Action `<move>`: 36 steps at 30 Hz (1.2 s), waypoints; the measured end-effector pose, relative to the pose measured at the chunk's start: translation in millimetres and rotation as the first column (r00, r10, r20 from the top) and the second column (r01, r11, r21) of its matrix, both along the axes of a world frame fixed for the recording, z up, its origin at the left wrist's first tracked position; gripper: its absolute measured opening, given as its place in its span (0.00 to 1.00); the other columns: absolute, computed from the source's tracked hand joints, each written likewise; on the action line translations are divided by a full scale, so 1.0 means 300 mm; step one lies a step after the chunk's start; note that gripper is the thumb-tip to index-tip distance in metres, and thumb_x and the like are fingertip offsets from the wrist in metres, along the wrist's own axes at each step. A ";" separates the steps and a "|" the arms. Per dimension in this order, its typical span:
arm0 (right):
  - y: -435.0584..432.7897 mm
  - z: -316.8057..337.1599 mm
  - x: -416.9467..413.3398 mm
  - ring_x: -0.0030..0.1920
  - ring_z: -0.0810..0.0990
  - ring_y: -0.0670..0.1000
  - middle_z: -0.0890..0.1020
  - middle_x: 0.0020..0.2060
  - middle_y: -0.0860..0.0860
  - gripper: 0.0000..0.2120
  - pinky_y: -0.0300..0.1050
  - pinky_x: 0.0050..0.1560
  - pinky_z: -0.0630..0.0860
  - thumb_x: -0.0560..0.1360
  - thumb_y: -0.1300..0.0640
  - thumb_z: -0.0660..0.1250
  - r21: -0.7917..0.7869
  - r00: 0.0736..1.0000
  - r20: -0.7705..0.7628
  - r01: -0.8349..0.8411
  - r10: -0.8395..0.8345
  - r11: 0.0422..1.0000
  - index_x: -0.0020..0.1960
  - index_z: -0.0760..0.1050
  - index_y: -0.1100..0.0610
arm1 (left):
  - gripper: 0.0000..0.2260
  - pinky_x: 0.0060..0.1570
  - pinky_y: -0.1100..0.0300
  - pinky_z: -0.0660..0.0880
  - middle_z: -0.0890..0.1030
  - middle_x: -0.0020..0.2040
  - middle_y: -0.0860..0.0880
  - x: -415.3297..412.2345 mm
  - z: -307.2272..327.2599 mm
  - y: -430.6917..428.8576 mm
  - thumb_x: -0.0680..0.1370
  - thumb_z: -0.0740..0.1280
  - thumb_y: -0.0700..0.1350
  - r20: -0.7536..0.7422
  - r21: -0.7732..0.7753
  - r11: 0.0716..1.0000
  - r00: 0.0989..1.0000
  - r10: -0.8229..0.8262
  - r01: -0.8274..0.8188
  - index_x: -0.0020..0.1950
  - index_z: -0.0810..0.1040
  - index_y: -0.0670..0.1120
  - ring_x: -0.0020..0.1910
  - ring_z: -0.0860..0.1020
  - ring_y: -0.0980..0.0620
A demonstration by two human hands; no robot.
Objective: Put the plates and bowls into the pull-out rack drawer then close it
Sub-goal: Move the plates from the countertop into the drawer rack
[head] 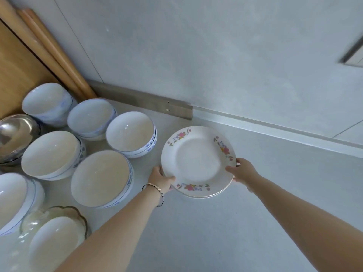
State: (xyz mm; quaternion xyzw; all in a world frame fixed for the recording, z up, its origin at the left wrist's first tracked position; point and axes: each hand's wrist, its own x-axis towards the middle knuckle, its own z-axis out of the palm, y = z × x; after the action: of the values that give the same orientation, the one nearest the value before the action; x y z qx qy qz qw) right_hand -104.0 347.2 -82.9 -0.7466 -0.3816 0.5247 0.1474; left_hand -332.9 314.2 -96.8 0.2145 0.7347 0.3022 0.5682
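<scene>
A small stack of white plates with flower prints (198,160) is on the pale counter (235,222), mid-frame. My left hand (162,178) grips the stack's left rim, thumb on top. My right hand (242,169) grips the right rim the same way. Whether the stack rests on the counter or is lifted I cannot tell. Left of the plates stand several stacks of white bowls with blue patterns (131,134), among them a big one (101,178) near my left forearm. The rack drawer is not in view.
A steel bowl (16,134) sits at the far left. A ruffled glass dish (59,216) holding a white bowl lies at the lower left. Wooden boards and rolling pins (49,48) lean in the corner. A metal strip (143,101) runs along the wall base.
</scene>
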 end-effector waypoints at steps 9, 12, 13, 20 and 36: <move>-0.148 0.038 0.012 0.45 0.78 0.58 0.82 0.47 0.61 0.12 0.52 0.49 0.76 0.73 0.65 0.65 0.127 0.994 0.008 0.110 -0.112 0.986 0.56 0.77 0.63 | 0.16 0.48 0.46 0.77 0.74 0.56 0.38 0.004 0.065 -0.080 0.72 0.65 0.27 0.068 0.012 1.000 0.998 0.001 -0.002 0.55 0.68 0.41 0.54 0.75 0.39; -0.240 0.080 0.055 0.38 0.75 0.54 0.81 0.42 0.58 0.12 0.48 0.40 0.74 0.72 0.64 0.64 0.148 0.992 -0.016 0.123 -0.122 0.981 0.55 0.77 0.61 | 0.19 0.48 0.47 0.76 0.75 0.53 0.40 0.035 0.128 -0.155 0.71 0.66 0.28 0.049 0.050 0.999 0.999 -0.011 0.009 0.57 0.67 0.43 0.51 0.75 0.41; -0.270 0.099 0.076 0.35 0.74 0.52 0.80 0.40 0.57 0.12 0.44 0.37 0.72 0.72 0.64 0.64 0.163 0.994 -0.014 0.107 -0.106 0.981 0.55 0.77 0.61 | 0.19 0.48 0.48 0.76 0.76 0.51 0.41 0.052 0.153 -0.186 0.71 0.66 0.28 0.042 0.067 0.998 0.999 -0.020 0.017 0.56 0.66 0.44 0.50 0.76 0.42; -0.553 0.296 0.268 0.45 0.82 0.63 0.83 0.44 0.61 0.08 0.59 0.54 0.78 0.73 0.62 0.65 0.337 0.998 0.034 -0.058 0.050 0.940 0.52 0.77 0.59 | 0.19 0.50 0.47 0.77 0.76 0.55 0.38 0.216 0.299 -0.509 0.71 0.67 0.28 0.094 0.139 0.990 0.996 -0.001 -0.012 0.56 0.67 0.43 0.54 0.77 0.39; -1.323 0.424 0.179 0.46 0.82 0.61 0.83 0.47 0.60 0.06 0.50 0.46 0.81 0.74 0.63 0.64 0.347 0.948 -0.027 -0.288 0.317 0.892 0.51 0.76 0.59 | 0.21 0.30 0.58 0.81 0.78 0.54 0.37 0.097 0.422 -1.410 0.70 0.67 0.28 0.042 0.053 0.998 0.999 0.032 -0.034 0.62 0.69 0.36 0.43 0.80 0.46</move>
State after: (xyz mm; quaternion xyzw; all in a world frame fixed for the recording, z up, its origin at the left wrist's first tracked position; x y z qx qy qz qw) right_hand -50.4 -49.8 44.1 -0.6191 -0.5711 0.4982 0.2058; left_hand -303.8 -108.8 29.8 0.2114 0.7180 0.3357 0.5720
